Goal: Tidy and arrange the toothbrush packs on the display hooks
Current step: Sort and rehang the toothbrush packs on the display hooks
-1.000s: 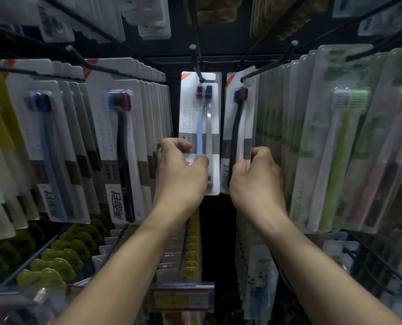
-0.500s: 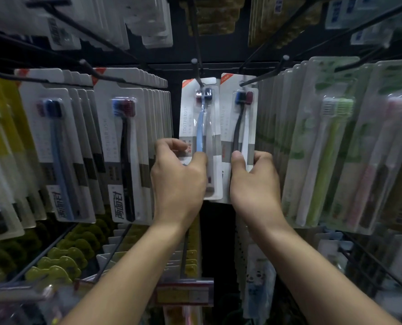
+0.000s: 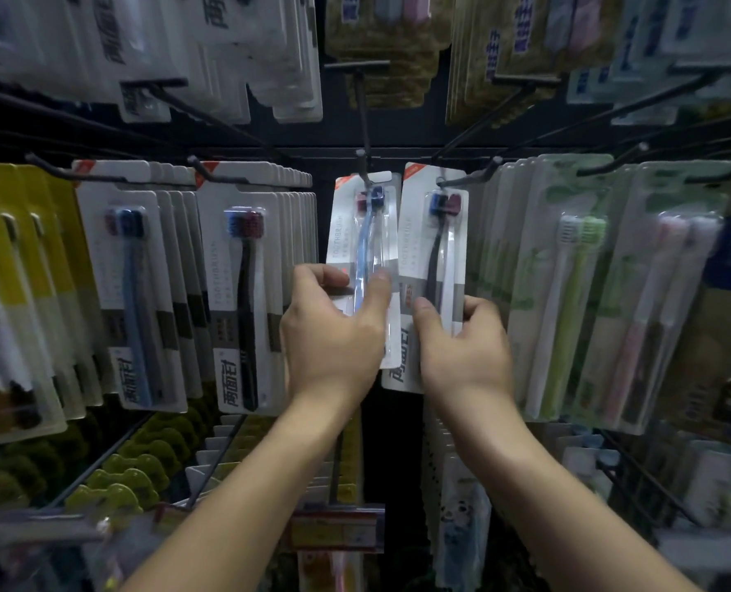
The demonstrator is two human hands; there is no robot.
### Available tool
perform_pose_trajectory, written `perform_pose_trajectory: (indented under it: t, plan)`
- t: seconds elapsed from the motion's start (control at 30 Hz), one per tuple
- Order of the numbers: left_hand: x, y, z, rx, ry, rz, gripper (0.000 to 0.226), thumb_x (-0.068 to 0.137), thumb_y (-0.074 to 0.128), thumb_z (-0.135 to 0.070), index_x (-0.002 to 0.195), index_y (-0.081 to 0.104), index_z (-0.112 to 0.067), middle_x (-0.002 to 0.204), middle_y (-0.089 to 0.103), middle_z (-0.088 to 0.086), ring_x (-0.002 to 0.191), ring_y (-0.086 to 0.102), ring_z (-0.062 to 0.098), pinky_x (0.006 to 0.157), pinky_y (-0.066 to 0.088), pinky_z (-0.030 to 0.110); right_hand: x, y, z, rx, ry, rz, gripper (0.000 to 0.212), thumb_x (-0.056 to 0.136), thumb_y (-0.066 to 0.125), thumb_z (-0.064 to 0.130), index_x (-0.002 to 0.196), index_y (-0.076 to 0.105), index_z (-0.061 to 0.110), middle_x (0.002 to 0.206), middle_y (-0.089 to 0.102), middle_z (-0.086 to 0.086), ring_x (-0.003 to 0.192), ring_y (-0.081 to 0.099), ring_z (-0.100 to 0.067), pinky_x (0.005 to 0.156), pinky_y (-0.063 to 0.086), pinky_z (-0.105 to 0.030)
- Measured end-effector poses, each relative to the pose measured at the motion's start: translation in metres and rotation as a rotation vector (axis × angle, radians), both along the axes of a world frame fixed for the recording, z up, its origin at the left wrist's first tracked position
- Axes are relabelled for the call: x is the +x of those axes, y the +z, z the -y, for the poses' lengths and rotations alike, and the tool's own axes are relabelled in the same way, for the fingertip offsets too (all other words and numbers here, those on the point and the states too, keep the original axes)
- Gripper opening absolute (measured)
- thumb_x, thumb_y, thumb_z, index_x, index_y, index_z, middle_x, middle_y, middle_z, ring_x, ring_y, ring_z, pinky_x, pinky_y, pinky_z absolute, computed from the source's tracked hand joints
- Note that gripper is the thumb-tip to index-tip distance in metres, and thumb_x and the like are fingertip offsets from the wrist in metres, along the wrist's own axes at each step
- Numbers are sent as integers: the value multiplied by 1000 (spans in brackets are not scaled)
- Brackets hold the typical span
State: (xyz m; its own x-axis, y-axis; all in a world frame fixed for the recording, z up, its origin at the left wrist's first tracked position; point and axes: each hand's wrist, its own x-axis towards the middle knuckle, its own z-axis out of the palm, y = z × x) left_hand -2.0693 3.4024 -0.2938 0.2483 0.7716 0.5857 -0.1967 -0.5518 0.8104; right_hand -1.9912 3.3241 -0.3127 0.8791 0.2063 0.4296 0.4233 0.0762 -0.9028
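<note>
Left hand (image 3: 333, 331) pinches blue-brush pack (image 3: 365, 249), right hand (image 3: 461, 348) pinches black-brush pack (image 3: 434, 258). Both hang on centre hooks (image 3: 361, 164); low grips likely square them.

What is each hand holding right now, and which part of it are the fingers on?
The left hand grips the blue-brush pack around its middle. The right hand grips the black-brush pack at its lower half. Both packs hang on hooks.

1. I count two hands: left hand (image 3: 333, 339), right hand (image 3: 466, 348).
2. Two toothbrush packs held: blue-brush pack (image 3: 365, 232), black-brush pack (image 3: 434, 237).
3. Hanging stacks either side: too many to count.
</note>
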Motion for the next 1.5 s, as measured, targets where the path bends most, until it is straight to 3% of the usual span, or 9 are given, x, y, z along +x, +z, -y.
perform_pose_trajectory:
  t: [0.17, 0.27, 0.37, 0.63, 0.77, 1.0, 1.13, 1.3, 1.5]
  plan:
    - [3, -7, -3, 94, 55, -41, 42, 84, 82, -44, 104, 55, -18, 91, 58, -15, 84, 57, -3, 73, 41, 24, -1, -1, 6, -23, -16, 14, 28, 93, 73, 39, 105, 54, 23, 90, 64, 14, 84, 62, -13, 75, 45, -29]
    - [5, -10, -5, 119, 65, -37, 41, 84, 81, -43, 103, 56, -17, 91, 58, -14, 85, 56, -4, 74, 41, 25, 0, -3, 9, -27, -26, 29, 28, 93, 73, 40, 105, 53, 25, 87, 60, 17, 77, 58, -2, 67, 42, -27]
    - [5, -11, -6, 118, 66, -30, 41, 84, 82, -43, 104, 55, -18, 93, 59, -13, 87, 57, -2, 78, 47, 29, 1, -6, 10, -35, -32, 42, 28, 93, 73, 39, 106, 51, 26, 84, 58, 19, 72, 53, 8, 55, 37, -11]
    - [8, -11, -7, 56, -21, -142, 68, 82, 84, -52, 130, 46, -23, 106, 66, -14, 100, 68, 12, 89, 55, 33, 4, -9, 13, -41, -44, 67, 28, 94, 73, 36, 108, 52, 24, 82, 58, 19, 70, 52, 10, 54, 40, -3]
    - [10, -13, -9, 68, -30, -137, 50, 89, 79, -45, 124, 48, -26, 97, 67, -16, 91, 68, 4, 84, 58, 33, 3, -9, 14, -41, -42, 81, 26, 94, 72, 35, 107, 53, 23, 85, 60, 17, 76, 58, 1, 61, 42, -18]
    - [12, -23, -4, 79, -41, -90, 55, 92, 78, -34, 134, 46, -20, 85, 65, -16, 78, 62, -18, 63, 46, 6, 2, -13, 15, -38, -55, 107, 26, 95, 72, 34, 112, 56, 23, 90, 65, 14, 85, 64, 1, 67, 47, -22]
    - [10, -27, -3, 104, -21, -81, 61, 92, 77, -38, 140, 44, -18, 97, 68, -15, 89, 68, 0, 79, 52, 18, 1, -15, 15, -34, -59, 120, 32, 95, 72, 35, 119, 58, 19, 91, 65, 15, 84, 64, -1, 68, 47, -22]
    - [2, -33, -2, 127, -3, -64, 74, 86, 68, -60, 143, 38, -24, 117, 69, -6, 110, 68, 17, 95, 57, 45, -6, -17, 19, -56, -49, 121, 26, 96, 70, 36, 113, 53, 27, 88, 62, 18, 74, 60, 14, 59, 43, -3]
    - [-16, -36, 3, 135, 39, -115, 74, 85, 70, -61, 144, 38, -29, 102, 70, -11, 90, 71, 13, 80, 61, 47, -23, -18, 29, -54, -20, 119, 29, 96, 69, 41, 118, 54, 29, 91, 70, 12, 78, 68, -1, 70, 57, -28]
